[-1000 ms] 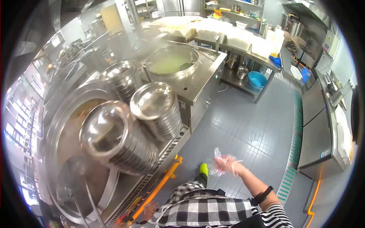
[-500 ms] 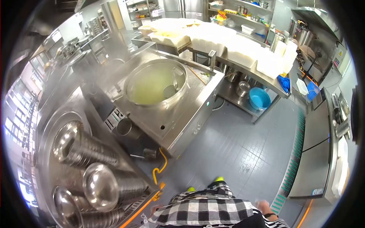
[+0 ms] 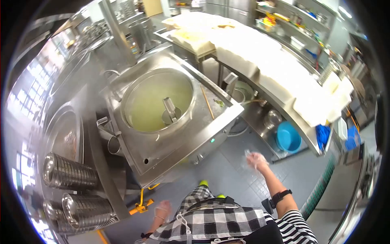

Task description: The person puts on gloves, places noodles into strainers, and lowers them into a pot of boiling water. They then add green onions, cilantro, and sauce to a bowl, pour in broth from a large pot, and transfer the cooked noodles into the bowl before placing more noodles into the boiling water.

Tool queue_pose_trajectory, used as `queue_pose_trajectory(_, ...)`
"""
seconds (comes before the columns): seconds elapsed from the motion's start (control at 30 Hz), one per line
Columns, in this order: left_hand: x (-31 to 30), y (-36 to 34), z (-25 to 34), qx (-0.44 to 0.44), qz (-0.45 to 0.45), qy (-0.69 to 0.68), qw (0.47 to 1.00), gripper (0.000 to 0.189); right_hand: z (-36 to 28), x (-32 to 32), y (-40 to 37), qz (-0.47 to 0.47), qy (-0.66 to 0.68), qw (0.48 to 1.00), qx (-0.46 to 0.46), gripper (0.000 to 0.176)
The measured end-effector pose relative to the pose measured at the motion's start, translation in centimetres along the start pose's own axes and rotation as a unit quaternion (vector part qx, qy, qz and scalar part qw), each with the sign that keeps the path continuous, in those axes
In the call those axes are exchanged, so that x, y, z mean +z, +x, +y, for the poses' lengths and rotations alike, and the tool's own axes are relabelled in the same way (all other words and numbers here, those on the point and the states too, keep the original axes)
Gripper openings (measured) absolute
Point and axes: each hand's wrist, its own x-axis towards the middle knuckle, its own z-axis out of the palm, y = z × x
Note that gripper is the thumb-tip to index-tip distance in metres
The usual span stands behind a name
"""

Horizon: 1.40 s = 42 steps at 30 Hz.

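My right hand (image 3: pixel 256 160), in a clear plastic glove, hangs over the floor between the steel cooker and the right-hand bench. Its fingers are loosely bent and I see nothing in them. Low beside the checked apron (image 3: pixel 221 221) is my left hand (image 3: pixel 163 209), also gloved, blurred and touching nothing visible. A large round pot (image 3: pixel 156 99) set in the cooker (image 3: pixel 178 150) ahead holds cloudy greenish liquid. In it stands a steel ladle or scoop (image 3: pixel 170 110) with an upright handle.
Stacked steel bowls or lids (image 3: pixel 71 171) lie at the left. A yellow gas valve (image 3: pixel 142 206) sits low by the cooker corner. White tubs (image 3: pixel 280 81) line the back table, with a blue basin (image 3: pixel 288 137) underneath. A green drain grate (image 3: pixel 321 189) runs at right.
My view has turned and come closer to the cooker. My right hand has swung forward and up from beside the apron. My left hand shows more at the lower left.
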Motion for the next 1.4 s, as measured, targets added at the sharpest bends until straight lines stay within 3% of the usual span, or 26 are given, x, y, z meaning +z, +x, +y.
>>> queue_pose_trajectory(0.03, -2.4, 0.4, 2.1, -0.034, 0.093, -0.097, 0.99, 0.024, -6.7, -2.4, 0.0, -0.015, -0.031, 0.999, -0.011, 0.029)
queue_pose_trajectory(0.07, -3.8, 1.6, 3.4, -0.047, 0.098, -0.103, 0.989, 0.024, -10.6, -3.6, 1.1, -0.009, -0.037, 0.997, -0.068, 0.027)
queue_pose_trajectory(0.1, -4.8, 2.8, 4.3, -0.087, 0.079, -0.363, 0.924, 0.023, -12.7, -4.2, 2.4, -0.003, -0.041, 0.992, -0.123, 0.025)
queue_pose_trajectory(0.13, -6.3, 3.9, 5.4, -0.117, 0.059, -0.597, 0.791, 0.021, -14.0, -3.8, 4.5, -0.032, 0.118, 0.979, -0.162, 0.021)
queue_pose_trajectory(0.27, -13.9, 8.8, 10.7, -0.081, 0.161, -0.623, 0.761, 0.02, -23.5, -7.9, 5.0, -0.028, 0.112, 0.979, -0.167, 0.019)
queue_pose_trajectory(0.33, -16.8, 11.3, 12.5, -0.03, 0.288, -0.573, 0.767, 0.02, -26.3, -10.4, 6.6, -0.031, 0.122, 0.979, -0.162, 0.019)
queue_pose_trajectory(0.4, -20.1, 13.1, 14.2, -0.023, 0.267, -0.636, 0.724, 0.02, -28.1, -12.9, 9.1, 0.0, 0.136, 0.947, -0.291, 0.019)
queue_pose_trajectory(0.47, -22.6, 15.2, 15.3, -0.017, 0.294, -0.661, 0.69, 0.025, -30.3, -16.0, 12.6, -0.016, 0.144, 0.944, -0.295, 0.018)
queue_pose_trajectory(0.5, -23.1, 17.0, 15.1, -0.016, 0.295, -0.661, 0.69, 0.025, -32.8, -17.8, 12.9, 0.001, 0.105, 0.949, -0.297, 0.019)
queue_pose_trajectory(0.57, -23.4, 21.1, 14.3, 0.065, 0.518, -0.442, 0.73, 0.029, -37.2, -20.6, 15.4, 0.01, 0.084, 0.956, -0.281, 0.019)
queue_pose_trajectory(0.6, -25.1, 21.5, 15.5, 0.063, 0.519, -0.442, 0.729, 0.029, -38.8, -21.6, 17.6, 0.002, 0.103, 0.96, -0.262, 0.02)
queue_pose_trajectory(0.67, -30.2, 21.4, 19.1, -0.027, 0.59, -0.245, 0.769, 0.038, -42.2, -23.1, 23.5, 0.02, -0.013, 0.963, -0.267, 0.026)
queue_pose_trajectory(0.73, -32.3, 23.1, 20.5, -0.047, 0.606, -0.195, 0.77, 0.043, -45.6, -23.0, 31.5, 0.104, -0.158, 0.916, -0.353, 0.034)
queue_pose_trajectory(0.8, -34.5, 24.1, 22.7, -0.092, 0.611, -0.073, 0.783, 0.042, -50.9, -22.8, 34.0, 0.056, -0.18, 0.936, -0.296, 0.036)
queue_pose_trajectory(0.87, -34.2, 25.5, 24.2, -0.11, 0.637, -0.067, 0.76, 0.035, -52.7, -21.2, 43.3, 0.057, -0.291, 0.877, -0.377, 0.033)
queue_pose_trajectory(0.9, -33.2, 26.2, 24.1, -0.178, 0.658, -0.105, 0.725, 0.032, -53.8, -20.3, 45.6, 0.049, -0.384, 0.843, -0.375, 0.032)
queue_pose_trajectory(0.93, -32.5, 26.8, 24.2, -0.245, 0.672, -0.141, 0.684, 0.028, -53.2, -17.9, 51.7, 0.061, -0.348, 0.837, -0.417, 0.029)
queue_pose_trajectory(1.0, -32.8, 26.7, 25.6, -0.264, 0.672, -0.1, 0.685, 0.027, -54.3, -14.5, 56.6, 0.009, -0.472, 0.743, -0.475, 0.029)
queue_pose_trajectory(1.13, -31.7, 27.0, 27.2, -0.292, 0.669, -0.074, 0.679, 0.032, -55.3, -14.1, 51.4, -0.022, -0.415, 0.798, -0.436, 0.022)
queue_pose_trajectory(1.17, -31.1, 27.0, 27.2, -0.295, 0.668, -0.072, 0.679, 0.032, -54.3, -12.4, 52.9, -0.095, -0.259, 0.895, -0.352, 0.02)
queue_pose_trajectory(1.2, -30.4, 27.0, 27.1, -0.3, 0.659, -0.09, 0.683, 0.033, -53.5, -10.4, 54.4, -0.164, -0.092, 0.949, -0.252, 0.02)
queue_pose_trajectory(1.23, -30.1, 27.2, 27.2, -0.306, 0.652, -0.108, 0.685, 0.034, -52.9, -8.6, 55.7, -0.226, 0.078, 0.961, -0.141, 0.022)
queue_pose_trajectory(1.27, -30.6, 27.4, 27.7, -0.31, 0.653, -0.105, 0.683, 0.034, -52.5, -7.3, 56.1, -0.278, 0.244, 0.929, -0.021, 0.026)
queue_pose_trajectory(1.3, -31.2, 27.6, 28.5, -0.332, 0.645, -0.119, 0.678, 0.033, -52.5, -7.7, 54.8, -0.35, 0.336, 0.865, -0.127, 0.029)
queue_pose_trajectory(1.33, -31.6, 27.7, 29.0, -0.353, 0.635, -0.134, 0.674, 0.033, -52.6, -7.5, 55.3, -0.352, 0.334, 0.865, -0.126, 0.029)
queue_pose_trajectory(1.4, -30.8, 27.5, 28.1, -0.339, 0.656, -0.155, 0.656, 0.034, -53.3, -7.3, 56.2, -0.279, 0.005, 0.883, -0.378, 0.015)
